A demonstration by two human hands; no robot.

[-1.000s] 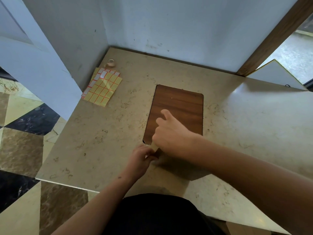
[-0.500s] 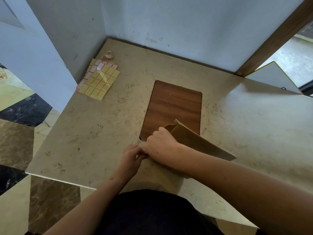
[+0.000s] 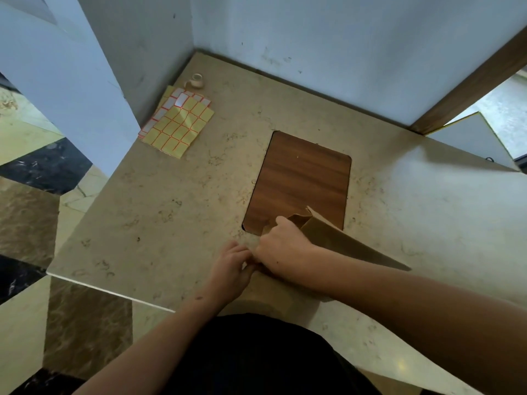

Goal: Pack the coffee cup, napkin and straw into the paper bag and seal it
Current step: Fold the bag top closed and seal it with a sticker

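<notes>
A brown paper bag [image 3: 339, 240] lies near the front edge of the beige stone table [image 3: 159, 212], its upper side lifted off the surface at the mouth end. My right hand [image 3: 282, 246] grips the bag's open end, fingers curled at the mouth. Beside it, my left hand [image 3: 231, 266] pinches the bag's near left corner against the table. My right forearm covers much of the bag. No coffee cup, napkin or straw is visible.
A dark wooden board [image 3: 299, 178] is set in the table's middle, just behind the bag. Yellow sticker sheets [image 3: 179, 124] and a small tape roll [image 3: 196, 81] lie at the back left corner. Walls close the back and left; the table's front-left edge drops to a tiled floor.
The bag was flat and hidden under my hands one second ago; its upper side has since been lifted and stands open. Both hands stay at its left end.
</notes>
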